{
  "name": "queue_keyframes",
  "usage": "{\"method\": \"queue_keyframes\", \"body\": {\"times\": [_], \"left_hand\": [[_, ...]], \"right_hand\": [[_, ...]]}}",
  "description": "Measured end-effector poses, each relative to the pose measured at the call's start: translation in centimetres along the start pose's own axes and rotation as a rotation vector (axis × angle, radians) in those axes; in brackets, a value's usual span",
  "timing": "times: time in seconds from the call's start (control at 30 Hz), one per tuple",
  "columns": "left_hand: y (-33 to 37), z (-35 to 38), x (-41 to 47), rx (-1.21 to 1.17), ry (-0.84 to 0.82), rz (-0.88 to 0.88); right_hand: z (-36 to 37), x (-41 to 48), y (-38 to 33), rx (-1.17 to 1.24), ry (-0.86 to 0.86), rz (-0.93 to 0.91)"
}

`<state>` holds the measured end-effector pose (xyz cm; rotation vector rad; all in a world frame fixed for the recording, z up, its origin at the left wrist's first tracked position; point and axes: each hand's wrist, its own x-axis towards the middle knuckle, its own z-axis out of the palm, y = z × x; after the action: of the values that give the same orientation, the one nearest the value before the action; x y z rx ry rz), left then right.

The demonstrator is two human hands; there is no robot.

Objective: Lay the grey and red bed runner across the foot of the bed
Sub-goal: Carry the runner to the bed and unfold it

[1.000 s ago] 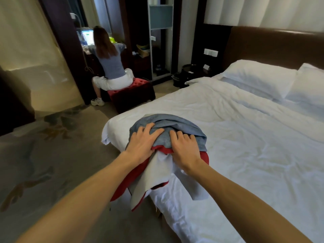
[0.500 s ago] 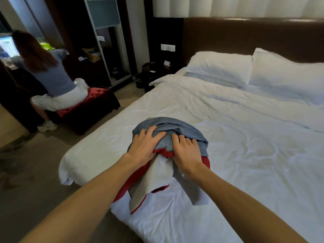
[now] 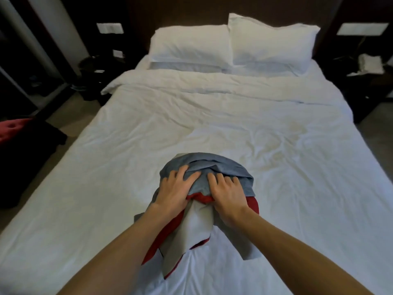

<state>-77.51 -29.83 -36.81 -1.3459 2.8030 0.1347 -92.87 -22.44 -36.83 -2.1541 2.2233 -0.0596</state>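
Hands press on a bunched runner [image 3: 214, 167] near the foot of the bed [image 3: 127, 145], about midway across it. Left hand [image 3: 173, 192] lies flat on the grey cloth, fingers spread. Right hand [image 3: 228, 193] rests beside it, fingers slightly curled and loosely apart, digging into the grey folds. Red edging and a pale lining trail toward the person. Two pillows [image 3: 191, 43] sit at the head.
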Motion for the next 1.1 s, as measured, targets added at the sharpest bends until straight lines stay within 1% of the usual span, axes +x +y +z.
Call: {"method": "queue_keyframes", "body": {"times": [0.17, 0.23, 0.5, 0.6, 0.63, 0.73, 0.83, 0.97, 1.1], "left_hand": [[1.4, 6.6, 2.8, -0.014, -0.071, 0.073], [1.7, 9.2, 3.8, -0.002, -0.09, 0.112], [1.9, 20.2, 5.9, 0.045, -0.196, 0.198], [1.9, 24.7, 5.4, 0.053, -0.261, 0.186], [1.7, 25.8, 5.2, 0.032, -0.266, 0.175], [1.2, 27.7, 5.2, -0.034, -0.267, 0.152], [0.8, 28.8, 5.4, -0.073, -0.294, 0.139], [0.7, 30.2, 5.6, -0.072, -0.312, 0.141], [0.7, 29.8, 5.4, -0.077, -0.32, 0.163]], "right_hand": [[4.5, -0.5, 2.0, -0.049, -0.062, 0.141], [7.0, -0.7, 2.6, -0.032, -0.114, 0.184], [17.8, -1.1, 4.4, 0.089, -0.186, 0.252], [21.6, -2.0, 4.7, 0.149, -0.262, 0.261], [22.6, -2.2, 4.7, 0.153, -0.264, 0.257], [24.5, -2.1, 4.7, 0.141, -0.238, 0.211], [25.6, -1.5, 4.7, 0.121, -0.26, 0.16], [27.1, -1.2, 4.7, 0.12, -0.293, 0.169], [27.2, -1.4, 4.6, 0.118, -0.324, 0.172]]}}
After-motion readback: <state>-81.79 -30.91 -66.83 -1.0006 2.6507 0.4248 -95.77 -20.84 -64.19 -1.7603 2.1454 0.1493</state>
